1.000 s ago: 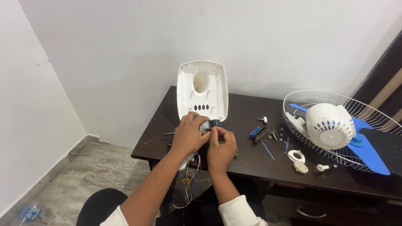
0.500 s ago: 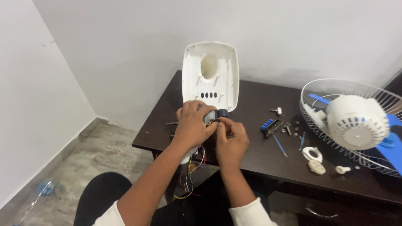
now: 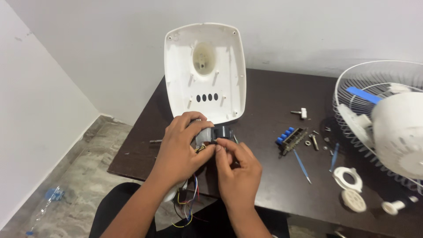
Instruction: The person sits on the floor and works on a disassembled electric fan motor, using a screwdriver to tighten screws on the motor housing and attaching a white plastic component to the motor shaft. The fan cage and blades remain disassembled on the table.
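— Hands first: what were they doing?
— Left hand (image 3: 178,152) was wrapped around a small grey motor part (image 3: 206,135) at the table's (image 3: 264,176) near edge; right hand (image 3: 238,169) pinched its dark end.
— Around them?
— White housing (image 3: 205,70) propped behind, wire fan guard (image 3: 374,114) right, blue-buttoned switch block (image 3: 291,137), white rings (image 3: 348,176), loose screws (image 3: 313,141).

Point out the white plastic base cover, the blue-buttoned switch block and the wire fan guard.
White plastic base cover (image 3: 205,70), head view, inner face.
Blue-buttoned switch block (image 3: 291,137), head view, middle.
Wire fan guard (image 3: 352,79), head view, rim.
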